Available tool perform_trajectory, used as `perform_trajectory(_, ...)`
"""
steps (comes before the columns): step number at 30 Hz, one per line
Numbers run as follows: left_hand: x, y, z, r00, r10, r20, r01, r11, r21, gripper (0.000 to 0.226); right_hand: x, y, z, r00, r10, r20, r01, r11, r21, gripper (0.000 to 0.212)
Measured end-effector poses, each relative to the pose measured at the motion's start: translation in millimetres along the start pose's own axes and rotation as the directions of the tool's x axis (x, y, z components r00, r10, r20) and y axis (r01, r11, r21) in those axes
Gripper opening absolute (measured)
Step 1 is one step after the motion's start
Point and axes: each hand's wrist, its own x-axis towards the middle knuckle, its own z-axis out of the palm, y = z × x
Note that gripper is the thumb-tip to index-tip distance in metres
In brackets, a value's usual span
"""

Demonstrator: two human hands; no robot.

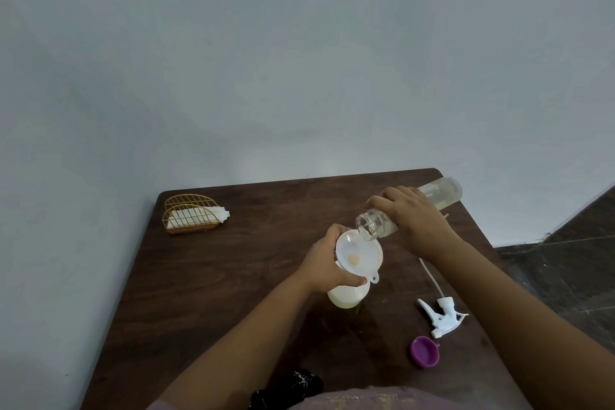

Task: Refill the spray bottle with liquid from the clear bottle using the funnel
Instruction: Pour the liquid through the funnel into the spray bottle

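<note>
A: Nearest the camera, at the near edge of the table (206, 293), a mauve garment and a black patterned item (293, 383) are seen. Item can't be identified.

B: Table?

A: Dark wood, rounded corners, set against a pale wall.

B: Hands?

A: Left hand (327, 265) is wrapped around the neck of the spray bottle (347, 298), just under the funnel (358, 255); fingers curled on it. Right hand (416, 216) is curled around the clear bottle (412, 208), gripped mid-body.

B: Clear bottle position?

A: Held tilted above the table near the far right corner, base up toward that corner, open mouth down over the funnel's rim. Some yellowish liquid is visible in the raised end. No stream can be made out.

B: Spray bottle?

A: Upright near the table's middle, whitish, head off. Funnel is seated in its neck, a small yellowish spot visible at the funnel's centre.

B: Anything else?

A: Gold wire napkin holder (191, 215) with white napkins, far left corner. White spray head (442, 316) with dip tube is laid flat toward the right edge, apart from the bottle. Purple cap (424, 351) just nearer than it, open side up.
</note>
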Motion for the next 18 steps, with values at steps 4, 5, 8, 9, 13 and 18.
perform_trajectory(4, -0.3, 0.9, -0.8, 1.000, 0.000, 0.005, 0.000, 1.000, 0.003, 0.079, -0.2, -0.5, -0.8, 1.000, 0.002, 0.001, -0.002, 1.000, 0.001, 0.041)
perform_trajectory(5, -0.5, 1.2, -1.1, 1.000, 0.000, 0.006, 0.000, 1.000, 0.005, 0.079, 0.0, -0.7, -0.9, 1.000, 0.002, 0.001, -0.002, 1.000, 0.003, 0.040)
perform_trajectory(8, -0.5, 1.9, -1.3, 1.000, -0.001, 0.006, 0.001, 1.000, 0.008, 0.079, 0.2, -0.8, -1.2, 1.000, 0.001, -0.005, -0.001, 1.000, 0.010, 0.039)
perform_trajectory(9, -0.7, 1.9, -1.3, 1.000, -0.002, 0.006, 0.002, 1.000, 0.010, 0.079, -0.1, -0.6, -1.4, 1.000, -0.001, -0.010, 0.001, 1.000, 0.010, 0.040)
perform_trajectory(13, -1.6, 1.5, -1.2, 1.000, -0.006, 0.011, 0.006, 1.000, 0.017, 0.080, -1.3, -0.7, -2.2, 1.000, -0.004, -0.015, 0.004, 1.000, 0.003, 0.040)
perform_trajectory(18, -2.5, 3.0, -1.0, 1.000, -0.006, 0.018, 0.006, 1.000, 0.017, 0.080, -1.8, -1.6, -2.6, 1.000, -0.004, -0.006, 0.004, 1.000, 0.002, 0.040)
